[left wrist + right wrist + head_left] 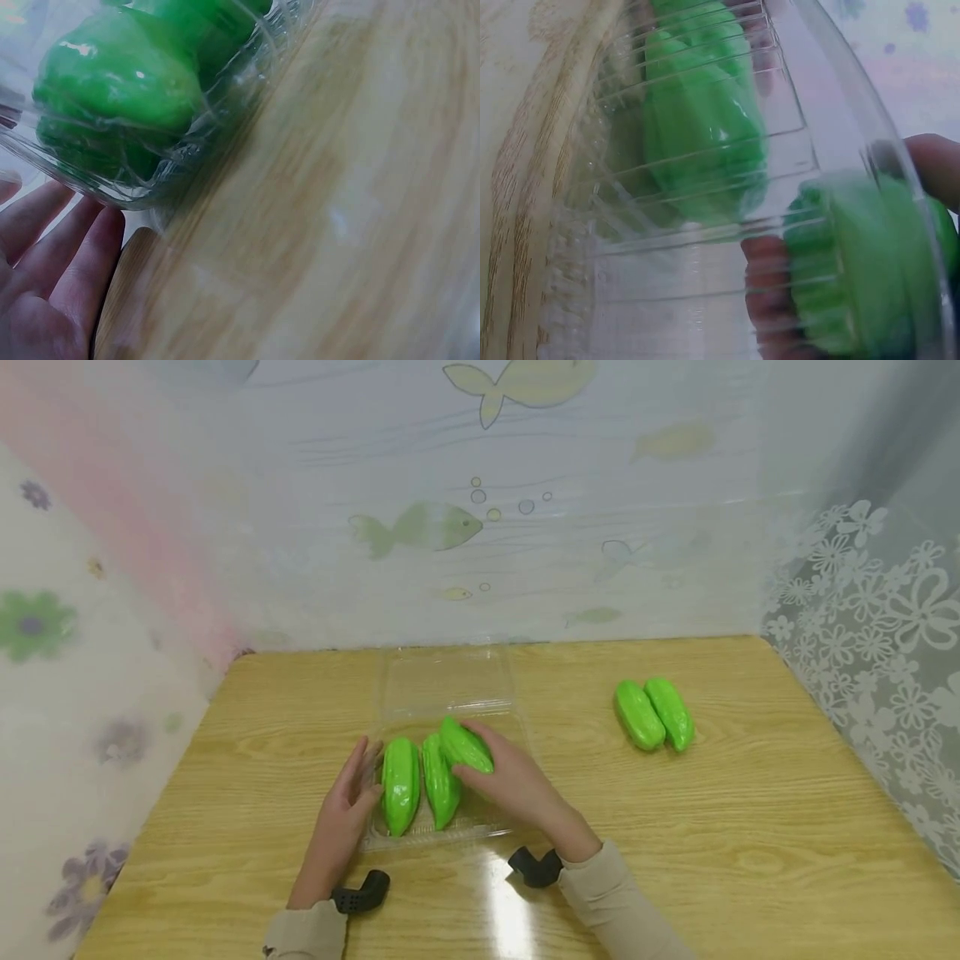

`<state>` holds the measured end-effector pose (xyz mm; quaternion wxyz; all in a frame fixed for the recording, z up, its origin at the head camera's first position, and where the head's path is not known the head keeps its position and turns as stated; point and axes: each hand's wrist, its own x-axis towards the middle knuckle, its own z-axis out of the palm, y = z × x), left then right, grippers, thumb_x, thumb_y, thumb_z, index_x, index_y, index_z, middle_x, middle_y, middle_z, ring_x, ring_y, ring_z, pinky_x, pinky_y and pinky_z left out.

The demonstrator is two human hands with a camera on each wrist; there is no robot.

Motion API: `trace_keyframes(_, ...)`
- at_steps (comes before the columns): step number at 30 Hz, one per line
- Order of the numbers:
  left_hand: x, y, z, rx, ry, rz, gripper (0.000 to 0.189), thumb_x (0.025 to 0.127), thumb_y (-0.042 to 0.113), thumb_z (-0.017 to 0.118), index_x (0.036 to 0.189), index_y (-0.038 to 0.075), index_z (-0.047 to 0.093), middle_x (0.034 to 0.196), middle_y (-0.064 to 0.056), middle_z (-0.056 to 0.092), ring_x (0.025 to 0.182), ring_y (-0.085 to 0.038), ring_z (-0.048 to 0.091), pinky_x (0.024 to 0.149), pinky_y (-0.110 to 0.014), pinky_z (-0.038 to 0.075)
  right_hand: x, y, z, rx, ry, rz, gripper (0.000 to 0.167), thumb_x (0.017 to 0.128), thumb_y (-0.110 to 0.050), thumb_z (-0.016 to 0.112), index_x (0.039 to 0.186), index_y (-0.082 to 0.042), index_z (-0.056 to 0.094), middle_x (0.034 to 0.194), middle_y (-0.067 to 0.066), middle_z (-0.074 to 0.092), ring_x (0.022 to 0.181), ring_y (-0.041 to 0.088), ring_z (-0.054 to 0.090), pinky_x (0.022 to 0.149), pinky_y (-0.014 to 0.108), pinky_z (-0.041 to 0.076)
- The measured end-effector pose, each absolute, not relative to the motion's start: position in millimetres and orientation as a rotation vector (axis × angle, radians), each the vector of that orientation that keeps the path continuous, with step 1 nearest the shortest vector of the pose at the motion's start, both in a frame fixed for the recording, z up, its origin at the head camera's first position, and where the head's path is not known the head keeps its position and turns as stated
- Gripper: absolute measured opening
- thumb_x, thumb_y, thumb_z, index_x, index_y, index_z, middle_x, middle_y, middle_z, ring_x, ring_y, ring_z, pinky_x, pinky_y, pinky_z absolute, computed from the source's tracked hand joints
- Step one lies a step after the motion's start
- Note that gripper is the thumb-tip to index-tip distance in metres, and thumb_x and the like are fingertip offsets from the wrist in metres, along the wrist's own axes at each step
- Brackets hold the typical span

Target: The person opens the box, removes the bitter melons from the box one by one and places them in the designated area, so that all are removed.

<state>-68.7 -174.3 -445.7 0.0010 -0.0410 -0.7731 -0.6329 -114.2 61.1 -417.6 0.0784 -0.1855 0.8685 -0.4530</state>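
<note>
In the head view, a clear plastic clamshell box (480, 832) lies with its lid (442, 681) laid back. Two glossy green, ridged bitter melons, one at left (401, 787) and one beside it (441, 785), lie lengthwise in the box. My right hand (516, 778) grips a third bitter melon (465, 745) between thumb and fingers; it is tilted and overlaps the middle one. The right wrist view shows this held melon (862, 262) through the clear wall. My left hand (347, 814) is at the box's left side, fingers extended, fingertips (109, 217) right at its bottom edge.
Two more green bitter melons, one at left (639, 716) and one at right (670, 714), lie side by side on the wooden table (750, 827) to the right. A fish-patterned curtain (420, 602) hangs at the back. Black wrist devices (363, 893) are on both wrists.
</note>
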Motion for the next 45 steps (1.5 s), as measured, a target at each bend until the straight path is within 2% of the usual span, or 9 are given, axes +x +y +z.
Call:
trace_keyframes(5, -70, -174, -440, -0.166, -2.433, -1.967, 0.062, 0.092, 0.004, 0.043, 0.144, 0.015, 0.011, 0.144, -0.005, 0.026, 0.131, -0.019, 0.022, 0.106, -0.037, 0.015, -115, 62, -416, -0.546, 2.602, -1.367, 0.064, 0.083, -0.047, 0.055, 0.138, -0.031, 0.028, 0.118, -0.002, 0.051, 0.09, 0.013, 0.052, 0.07, 0.03, 0.046)
trace_keyframes(11, -70, -173, -439, -0.161, -2.433, -1.969, 0.063, 0.091, 0.004, 0.043, 0.144, 0.016, 0.012, 0.144, -0.004, 0.026, 0.131, -0.019, 0.022, 0.105, -0.036, 0.018, -117, 63, -415, -0.563, 2.615, -1.355, 0.062, 0.082, -0.047, 0.057, 0.137, -0.033, 0.03, 0.117, -0.003, 0.05, 0.091, 0.012, 0.051, 0.071, 0.03, 0.046)
trace_keyframes(19, -69, -173, -442, -0.136, -2.435, -1.981, 0.063, 0.091, 0.004, 0.043, 0.144, 0.016, 0.012, 0.144, -0.004, 0.027, 0.131, -0.018, 0.021, 0.107, -0.04, 0.015, -117, 68, -413, -0.54, 2.63, -1.353, 0.064, 0.082, -0.044, 0.059, 0.138, -0.035, 0.03, 0.118, -0.003, 0.05, 0.085, 0.014, 0.052, 0.066, 0.03, 0.045)
trace_keyframes(24, -68, -173, -443, -0.121, -2.44, -1.979, 0.063, 0.091, 0.004, 0.043, 0.144, 0.017, 0.012, 0.144, -0.003, 0.027, 0.131, -0.017, 0.021, 0.107, -0.04, 0.016, -116, 71, -411, -0.481, 2.599, -1.365, 0.068, 0.081, -0.049, 0.058, 0.139, -0.033, 0.027, 0.107, 0.0, 0.053, 0.077, 0.016, 0.052, 0.059, 0.03, 0.046)
trace_keyframes(28, -67, -174, -444, -0.122, -2.427, -1.992, 0.063, 0.091, 0.004, 0.043, 0.144, 0.017, 0.012, 0.144, -0.003, 0.027, 0.132, -0.017, 0.02, 0.107, -0.04, 0.016, -116, 74, -408, -0.424, 2.567, -1.393, 0.071, 0.08, -0.054, 0.056, 0.14, -0.035, 0.022, 0.105, 0.002, 0.054, 0.073, 0.017, 0.053, 0.057, 0.031, 0.046)
trace_keyframes(36, -66, -173, -445, -0.109, -2.426, -1.999, 0.064, 0.091, 0.004, 0.044, 0.144, 0.017, 0.012, 0.144, -0.004, 0.027, 0.131, -0.017, 0.021, 0.106, -0.039, 0.017, -116, 80, -401, -0.407, 2.496, -1.451, 0.07, 0.08, -0.057, 0.053, 0.14, -0.037, 0.021, 0.113, 0.009, 0.052, 0.063, 0.019, 0.055, 0.051, 0.035, 0.049)
trace_keyframes(40, -66, -173, -444, -0.107, -2.43, -1.997, 0.064, 0.091, 0.003, 0.043, 0.144, 0.017, 0.012, 0.144, -0.005, 0.027, 0.131, -0.016, 0.021, 0.107, -0.039, 0.016, -118, 82, -401, -0.415, 2.503, -1.437, 0.063, 0.081, -0.059, 0.049, 0.136, -0.047, 0.021, 0.115, 0.009, 0.05, 0.055, 0.021, 0.054, 0.045, 0.038, 0.048)
trace_keyframes(43, -66, -173, -443, -0.109, -2.435, -1.983, 0.064, 0.09, 0.003, 0.043, 0.144, 0.017, 0.012, 0.144, -0.005, 0.027, 0.131, -0.016, 0.02, 0.107, -0.039, 0.016, -119, 84, -402, -0.417, 2.523, -1.413, 0.058, 0.082, -0.061, 0.046, 0.133, -0.052, 0.02, 0.118, 0.006, 0.049, 0.059, 0.02, 0.055, 0.046, 0.036, 0.048)
trace_keyframes(45, -66, -173, -443, -0.108, -2.438, -1.974, 0.064, 0.09, 0.003, 0.043, 0.144, 0.017, 0.012, 0.144, -0.005, 0.027, 0.131, -0.016, 0.021, 0.107, -0.038, 0.016, -120, 84, -402, -0.423, 2.533, -1.407, 0.059, 0.082, -0.061, 0.046, 0.134, -0.05, 0.021, 0.117, 0.006, 0.049, 0.063, 0.02, 0.055, 0.048, 0.034, 0.047)
